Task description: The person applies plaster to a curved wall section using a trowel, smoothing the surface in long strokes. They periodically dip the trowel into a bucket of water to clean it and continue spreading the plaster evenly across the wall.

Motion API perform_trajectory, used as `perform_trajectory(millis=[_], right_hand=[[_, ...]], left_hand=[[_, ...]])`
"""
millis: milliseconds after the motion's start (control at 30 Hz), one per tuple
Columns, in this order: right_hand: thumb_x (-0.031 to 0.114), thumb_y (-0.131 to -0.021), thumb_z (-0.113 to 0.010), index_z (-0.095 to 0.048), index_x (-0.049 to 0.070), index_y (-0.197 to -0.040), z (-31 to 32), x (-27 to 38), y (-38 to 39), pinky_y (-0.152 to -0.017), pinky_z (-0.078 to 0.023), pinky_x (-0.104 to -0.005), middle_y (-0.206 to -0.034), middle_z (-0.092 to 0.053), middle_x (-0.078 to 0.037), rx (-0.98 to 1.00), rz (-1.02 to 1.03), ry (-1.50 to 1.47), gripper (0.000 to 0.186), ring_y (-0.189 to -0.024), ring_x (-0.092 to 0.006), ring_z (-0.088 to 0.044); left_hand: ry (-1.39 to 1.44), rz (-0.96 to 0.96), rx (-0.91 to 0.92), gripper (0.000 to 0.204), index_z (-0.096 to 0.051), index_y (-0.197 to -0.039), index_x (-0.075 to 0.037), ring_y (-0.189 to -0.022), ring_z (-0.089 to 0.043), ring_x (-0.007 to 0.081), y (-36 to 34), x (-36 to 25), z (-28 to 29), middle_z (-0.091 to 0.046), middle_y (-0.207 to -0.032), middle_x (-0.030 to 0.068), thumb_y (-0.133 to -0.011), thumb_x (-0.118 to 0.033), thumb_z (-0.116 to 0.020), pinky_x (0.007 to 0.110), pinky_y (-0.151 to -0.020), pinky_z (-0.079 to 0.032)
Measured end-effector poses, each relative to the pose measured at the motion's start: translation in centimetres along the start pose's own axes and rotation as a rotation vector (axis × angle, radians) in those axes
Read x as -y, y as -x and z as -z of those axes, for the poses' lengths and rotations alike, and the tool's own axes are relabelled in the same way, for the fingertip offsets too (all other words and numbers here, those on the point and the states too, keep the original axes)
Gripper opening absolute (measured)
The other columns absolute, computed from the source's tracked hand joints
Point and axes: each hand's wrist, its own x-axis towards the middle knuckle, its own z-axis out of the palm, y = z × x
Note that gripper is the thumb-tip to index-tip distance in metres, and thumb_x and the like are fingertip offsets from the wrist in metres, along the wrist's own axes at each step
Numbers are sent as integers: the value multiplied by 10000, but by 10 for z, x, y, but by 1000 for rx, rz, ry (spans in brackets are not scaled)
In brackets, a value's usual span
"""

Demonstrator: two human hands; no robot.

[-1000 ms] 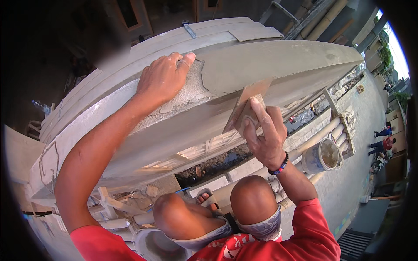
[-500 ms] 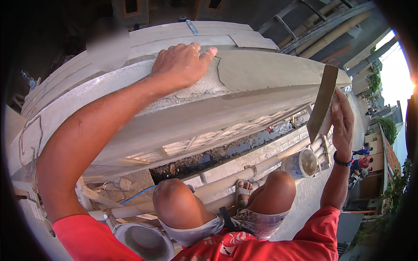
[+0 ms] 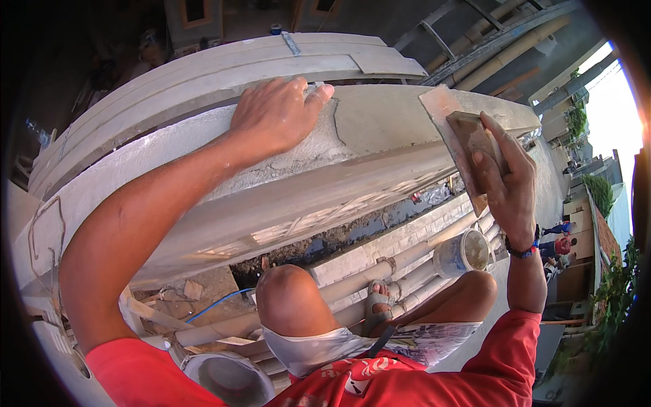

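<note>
My right hand [image 3: 510, 186] grips a plastering trowel [image 3: 478, 146] by its block-shaped handle. The thin, smeared plate stands tilted over the right part of a long concrete ledge [image 3: 271, 197]; whether it touches the surface I cannot tell. Smooth grey wet mortar [image 3: 383, 119] covers the top there, ending in a ragged edge beside rougher plaster on the left. My left hand [image 3: 274, 119] holds on to the ledge left of that edge, its fingers bent over the far side and partly hidden, the thumb stretched toward the mortar.
Bamboo poles [image 3: 339, 288] run below my knees. One bucket [image 3: 461, 254] stands on the right and another [image 3: 230, 380] at lower left. Bent wire [image 3: 47, 224] sticks up at the ledge's left end. Beyond the ledge lie pale boards [image 3: 305, 51]; people [image 3: 559, 245] are far right.
The trowel has moved left and turned, so its handle side now shows. My right knee has swung outward to the right. My left hand stays on the ledge.
</note>
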Motion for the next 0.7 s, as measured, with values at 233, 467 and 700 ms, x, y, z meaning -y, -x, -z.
perform_trajectory(millis=[233,467,700], right_hand=[[27,-825,-648,-576,13,-1294,-53,21,10,-654,-512,-383,-864,-602,-157,85,284,-46,475,-699,-296,-614],[62,-859,-627,-595,29,-1298,-36,-50,-9,-709,-513,-390,-905,-631,-186,96,98,89,442,-769,-316,-645],[96,-926,-587,-491,17,-1402,22,-95,-7,-806,-526,-283,-1033,-684,-123,-221,-325,-146,492,-963,-144,-647]], left_hand=[[22,8,-53,669,-616,-1210,18,-1080,-597,371,3,2,-4,-640,-1112,238,-998,-557,-345,479,-945,-444],[15,35,29,662,-594,-1250,6,-1168,-554,371,4,0,4,-626,-1165,224,-999,-557,-354,485,-985,-422],[13,59,-8,654,-562,-1299,-12,-1265,-496,364,3,0,-5,-565,-1303,226,-998,-557,-364,467,-1070,-364]])
